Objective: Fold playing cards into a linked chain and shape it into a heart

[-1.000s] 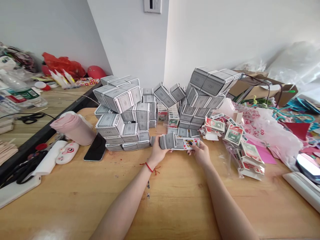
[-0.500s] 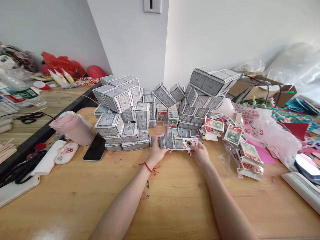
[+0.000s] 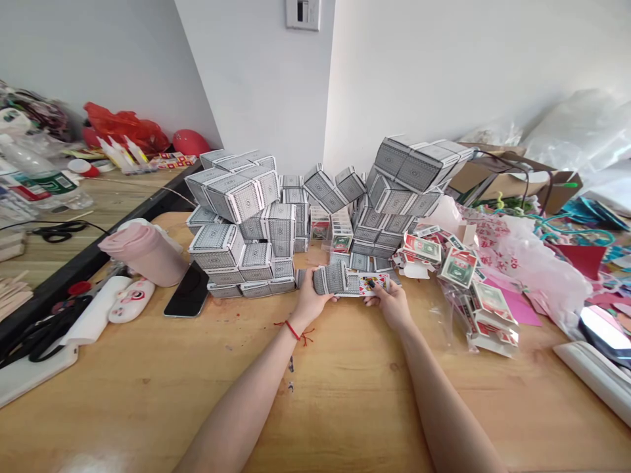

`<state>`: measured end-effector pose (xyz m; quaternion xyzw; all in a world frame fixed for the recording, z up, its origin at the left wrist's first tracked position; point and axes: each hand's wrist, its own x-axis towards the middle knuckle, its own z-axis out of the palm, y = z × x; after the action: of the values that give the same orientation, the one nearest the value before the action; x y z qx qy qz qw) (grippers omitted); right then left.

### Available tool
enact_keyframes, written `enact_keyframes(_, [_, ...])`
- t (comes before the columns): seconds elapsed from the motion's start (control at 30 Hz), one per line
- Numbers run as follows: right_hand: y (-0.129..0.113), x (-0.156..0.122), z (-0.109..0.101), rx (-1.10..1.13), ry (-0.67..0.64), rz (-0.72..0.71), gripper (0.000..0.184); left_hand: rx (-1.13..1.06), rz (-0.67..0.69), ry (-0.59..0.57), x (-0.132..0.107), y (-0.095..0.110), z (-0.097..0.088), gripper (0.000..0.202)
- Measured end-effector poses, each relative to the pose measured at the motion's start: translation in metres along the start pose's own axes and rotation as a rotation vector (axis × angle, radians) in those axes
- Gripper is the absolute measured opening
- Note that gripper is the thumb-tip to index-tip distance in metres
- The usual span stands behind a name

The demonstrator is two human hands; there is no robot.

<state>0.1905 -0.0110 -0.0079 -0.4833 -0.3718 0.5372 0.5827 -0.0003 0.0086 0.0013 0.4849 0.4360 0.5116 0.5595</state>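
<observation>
My left hand (image 3: pixel 311 301) is closed around grey-backed playing cards (image 3: pixel 331 278), some of them bent or folded, near the middle of the table. Between thumb and fingers, my right hand (image 3: pixel 389 303) grips the right end of a face-up playing card (image 3: pixel 367 284) with red hearts and a court figure. This card lies partly under the cards at my left hand. Beyond my hands, boxes folded from playing cards form a left stack (image 3: pixel 229 253) and a right stack (image 3: pixel 411 164). Small card-box pieces (image 3: pixel 335 190) bridge the gap between them.
Red and green card packs (image 3: pixel 459 265) lie loose at the right by a white plastic bag (image 3: pixel 537 256). A black phone (image 3: pixel 186 291), a pink rolled cloth (image 3: pixel 142 253) and scissors (image 3: pixel 59 328) are at the left. Card packs (image 3: pixel 341 231) stand behind my hands.
My right hand has shifted slightly left with its fingers further over the face-up card. My left hand stays nearly in place, and the view has moved a little.
</observation>
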Motion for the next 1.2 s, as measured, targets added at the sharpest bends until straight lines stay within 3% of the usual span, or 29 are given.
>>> enact_keyframes(0.17, [-0.0011, 0.0018, -0.0032, 0.085, -0.007, 0.057, 0.031, -0.043, -0.013, -0.020, -0.0004, 0.0011, 0.0007, 0.050])
enact_keyframes(0.43, [0.0004, 0.0038, -0.0065, 0.073, 0.056, 0.035, 0.032, -0.077, -0.026, 0.007, 0.0002, 0.0015, 0.0005, 0.047])
enact_keyframes(0.93, [-0.0020, 0.0019, -0.0056, 0.116, -0.029, 0.115, 0.029, -0.056, -0.028, -0.016, -0.0002, 0.0031, -0.0003, 0.051])
enact_keyframes(1.2, [0.0016, 0.0030, -0.0018, 0.125, 0.030, 0.089, 0.031, -0.096, -0.043, -0.029, 0.0000, 0.0009, -0.0003, 0.049])
